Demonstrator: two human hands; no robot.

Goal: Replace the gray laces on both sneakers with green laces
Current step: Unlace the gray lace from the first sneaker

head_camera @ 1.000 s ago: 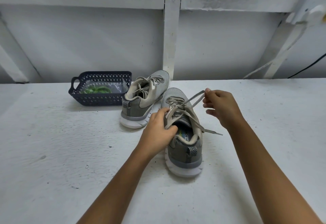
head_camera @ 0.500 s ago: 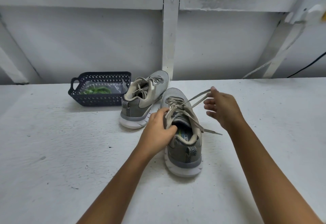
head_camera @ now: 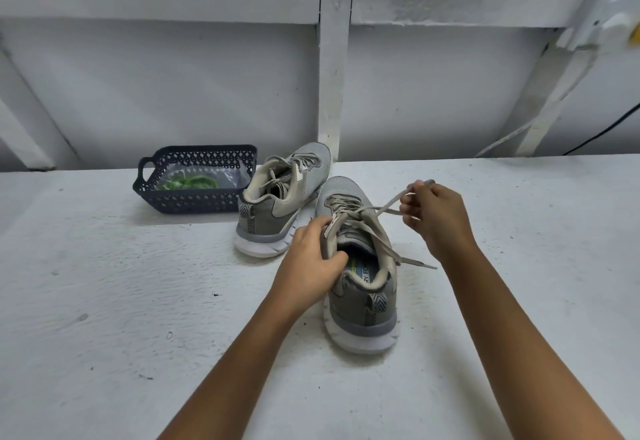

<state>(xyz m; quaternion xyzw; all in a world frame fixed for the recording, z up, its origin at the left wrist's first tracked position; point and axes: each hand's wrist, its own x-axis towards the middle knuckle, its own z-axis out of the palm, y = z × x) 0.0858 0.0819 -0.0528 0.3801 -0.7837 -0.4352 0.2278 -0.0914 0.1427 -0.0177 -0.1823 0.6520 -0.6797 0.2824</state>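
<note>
Head view, forward and downward

Obs: left hand [head_camera: 308, 259] covers the near sneaker [head_camera: 360, 301] along its left collar and eyelets. The gray lace [head_camera: 388, 205] disappears among the fingers of the right hand [head_camera: 433, 217]. Insole print [head_camera: 363, 271] is half under the collar; only "RY FO" is legible. Green laces [head_camera: 188, 183] lie in a crinkled bag [head_camera: 232, 176], partly behind the basket [head_camera: 194, 202] wall; count unreadable. Both forearms are cut off by the bottom edge.

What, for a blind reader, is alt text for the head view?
A right hand pinches the gray lace of the near sneaker while the left hand grips its opening. Behind: a second sneaker and a basket holding green laces.
</note>
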